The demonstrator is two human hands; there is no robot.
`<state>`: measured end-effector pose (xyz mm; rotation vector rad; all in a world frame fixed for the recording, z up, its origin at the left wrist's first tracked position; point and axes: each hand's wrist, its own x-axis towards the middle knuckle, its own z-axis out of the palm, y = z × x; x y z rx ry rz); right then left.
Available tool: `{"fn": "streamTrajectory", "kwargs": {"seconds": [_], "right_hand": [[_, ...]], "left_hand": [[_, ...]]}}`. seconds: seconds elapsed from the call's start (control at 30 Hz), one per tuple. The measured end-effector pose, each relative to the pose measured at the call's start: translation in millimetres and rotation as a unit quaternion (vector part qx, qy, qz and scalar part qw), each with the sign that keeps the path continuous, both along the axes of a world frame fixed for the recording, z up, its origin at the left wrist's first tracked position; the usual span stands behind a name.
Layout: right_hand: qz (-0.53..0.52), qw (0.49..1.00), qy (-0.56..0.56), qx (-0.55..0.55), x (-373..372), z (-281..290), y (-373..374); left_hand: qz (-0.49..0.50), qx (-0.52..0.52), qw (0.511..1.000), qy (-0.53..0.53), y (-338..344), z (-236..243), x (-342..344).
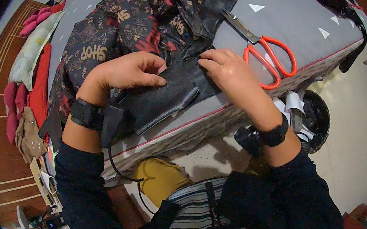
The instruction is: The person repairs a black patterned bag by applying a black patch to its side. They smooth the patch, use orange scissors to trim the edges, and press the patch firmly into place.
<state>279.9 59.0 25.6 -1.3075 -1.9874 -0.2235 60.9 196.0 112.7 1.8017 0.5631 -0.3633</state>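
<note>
A black leather garment lies spread over the front edge of the bed. Its dark printed lining is turned outward in a crumpled heap, with tan and red patterns. My left hand has its thumb and curled fingers closed on the leather. At the upper right of the same leather panel, my right hand pinches a fold near the lining. Just beyond that hand, scissors with orange-red handles rest on the mattress, blades slightly apart and pointing toward the garment. Each wrist wears a black strapped device.
The grey mattress has white triangles and red piping. A black bin with white scraps stands on the floor at right. Pink and red cloths line the left side. A black cable hangs below my left wrist.
</note>
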Motion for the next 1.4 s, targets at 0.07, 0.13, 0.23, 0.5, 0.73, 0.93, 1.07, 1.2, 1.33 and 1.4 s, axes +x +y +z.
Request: {"fn": "streamTrajectory", "kwargs": {"seconds": [0.07,0.13,0.23,0.5,0.73,0.93,1.07,1.2,1.33,1.4], "right_hand": [[0.007,0.998,0.015,-0.060,3.8,-9.4,1.5],[0.002,0.998,0.009,-0.055,4.0,-8.1,1.5],[0.003,0.999,0.018,-0.046,5.7,-9.0,1.3],[0.038,0.986,0.076,-0.142,17.3,2.2,-2.0],[0.079,0.981,0.110,-0.135,24.4,-1.0,-0.4],[0.076,0.975,0.140,-0.156,25.3,-0.7,-0.3],[0.041,0.988,0.105,-0.106,21.1,-3.5,-2.7],[-0.030,0.993,0.066,-0.097,8.4,-4.9,-3.6],[-0.072,0.990,0.057,-0.105,5.1,-3.8,-4.4],[-0.076,0.990,0.062,-0.101,5.2,-4.2,-4.2]], "left_hand": [[-0.024,0.015,1.000,0.010,1.5,1.8,4.1],[-0.047,0.061,0.997,0.008,-0.8,3.9,8.7],[-0.064,0.080,0.994,0.038,1.4,1.1,16.8],[-0.046,0.132,0.990,0.028,8.2,-12.6,25.7],[0.047,0.119,0.992,-0.003,9.7,-28.1,26.0],[0.074,0.130,0.989,0.000,1.2,-30.0,32.3],[0.072,0.135,0.988,0.016,-4.5,-30.9,36.4],[0.073,0.159,0.985,0.010,-3.5,-39.0,32.0],[0.058,0.189,0.980,0.015,-6.8,-33.8,36.2],[0.071,0.178,0.981,0.012,-8.6,-34.9,36.6]]}}
